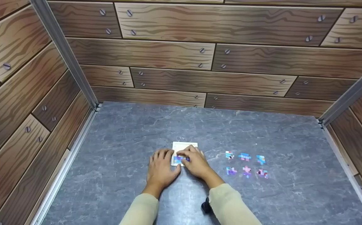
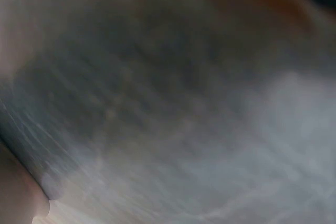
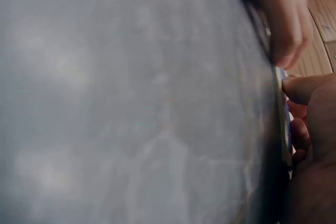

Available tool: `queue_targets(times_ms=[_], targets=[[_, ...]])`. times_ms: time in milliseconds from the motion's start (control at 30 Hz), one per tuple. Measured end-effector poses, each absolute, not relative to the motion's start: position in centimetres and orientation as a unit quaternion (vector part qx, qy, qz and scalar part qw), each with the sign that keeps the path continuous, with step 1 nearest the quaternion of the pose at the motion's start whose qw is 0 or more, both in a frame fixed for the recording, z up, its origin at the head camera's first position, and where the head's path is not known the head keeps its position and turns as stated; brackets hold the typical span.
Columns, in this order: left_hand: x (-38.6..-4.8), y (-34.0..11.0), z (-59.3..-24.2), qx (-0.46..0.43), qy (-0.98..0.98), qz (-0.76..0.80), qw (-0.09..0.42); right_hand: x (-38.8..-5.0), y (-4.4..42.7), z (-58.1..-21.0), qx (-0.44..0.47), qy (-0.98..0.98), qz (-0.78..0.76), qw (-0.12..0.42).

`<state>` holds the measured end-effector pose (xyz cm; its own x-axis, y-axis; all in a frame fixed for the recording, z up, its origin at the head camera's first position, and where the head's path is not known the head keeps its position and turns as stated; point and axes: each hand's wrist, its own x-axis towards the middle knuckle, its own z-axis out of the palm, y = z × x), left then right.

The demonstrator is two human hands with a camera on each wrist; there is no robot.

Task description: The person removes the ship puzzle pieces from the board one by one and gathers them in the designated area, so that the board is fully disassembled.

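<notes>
- From where I sit at the feed, the left hand [image 1: 162,167] lies furthest left, palm down and fingers extended at the left side of a pale tray [image 1: 181,145], its thumb by the near edge. I see nothing gripped in it; I judge it braces the tray against sliding. Its wrist camera gives me mostly blur.
- The tray lies flat on the grey bench [image 1: 121,140], squared up in front of the person, probably for an even reach from both sides. Its far edge runs roughly parallel to the back wall. With hands over parts of it, it looks nearly square, so I can't name a long axis.
- Blue and purple puzzle pieces [image 1: 176,161] sit in the tray's near part.
- The right hand [image 1: 195,161] arches over the tray's right half, fingers bent, thumb and index nearly together beside a purple patch. I can't tell whether it pinches a piece or presses one down.
- Furthest right, six loose pieces [image 1: 245,156] lie apart in two rows of three, presumably spaced for easy picking. The far middle one runs longest left to right; the near middle piece [image 1: 246,170] runs longest toward the person.
</notes>
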<state>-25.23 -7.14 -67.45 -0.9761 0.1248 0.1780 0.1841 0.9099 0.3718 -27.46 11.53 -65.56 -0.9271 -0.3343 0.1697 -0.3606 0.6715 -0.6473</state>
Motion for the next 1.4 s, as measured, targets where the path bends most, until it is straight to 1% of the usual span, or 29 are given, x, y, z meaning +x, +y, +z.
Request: queue_targets(times_ms=[167,333,567,767,1000,1200,1400], targets=[[-25.37,-7.35,-67.60,-0.081,-0.972,-0.202,0.089,-27.56,11.30,-65.51,0.194,-0.920,0.341,0.021],[-25.38,-7.38,-67.61,-0.082,-0.972,-0.200,0.087,-27.66,11.30,-65.60,0.196,-0.920,0.339,0.020],[-25.48,-7.14,-67.47,-0.082,-0.972,-0.203,0.086,-28.04,11.59,-65.18,0.187,-0.910,0.369,-0.005],[-25.47,-7.02,-67.44,-0.085,-0.971,-0.204,0.093,-27.97,11.62,-65.15,0.183,-0.906,0.383,0.008],[-25.43,-7.05,-67.48,-0.085,-0.971,-0.204,0.097,-28.03,11.45,-65.23,0.156,-0.892,0.423,0.004],[-25.34,-7.06,-67.50,-0.082,-0.971,-0.205,0.090,-27.99,11.23,-65.59,0.152,-0.896,0.416,0.025],[-25.26,-7.08,-67.49,-0.082,-0.971,-0.208,0.090,-27.92,11.13,-65.68,0.151,-0.902,0.403,0.030]])
